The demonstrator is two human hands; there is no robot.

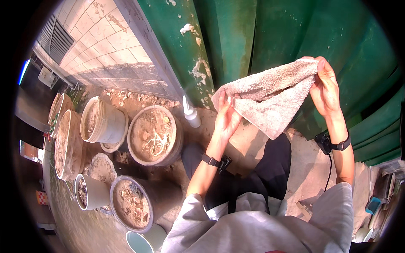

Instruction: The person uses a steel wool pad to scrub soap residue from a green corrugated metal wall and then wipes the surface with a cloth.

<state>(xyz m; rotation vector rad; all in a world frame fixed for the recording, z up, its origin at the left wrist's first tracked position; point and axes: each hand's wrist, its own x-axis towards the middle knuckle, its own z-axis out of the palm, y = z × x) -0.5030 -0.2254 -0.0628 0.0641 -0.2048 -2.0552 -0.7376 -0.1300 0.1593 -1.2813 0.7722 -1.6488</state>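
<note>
A pinkish-grey terry cloth (274,105) hangs stretched between my two hands, folded so that one corner droops toward my knees. My left hand (228,114) pinches its left end, thumb and fingers closed on the fabric. At the upper right corner my right hand (325,86) grips the other end, its fingers partly hidden behind the cloth. Both hands are raised in front of the green corrugated metal sheet (232,38). On the ground left of my left hand stands a white spray bottle (192,116).
Several soil-filled pots crowd the left side, among them a round pot with dry stalks (152,135), a dark-sided pot (168,200) and a white bucket (112,122). A pale green bucket (147,240) is at the lower left. Behind the pots rises a tiled wall (109,38).
</note>
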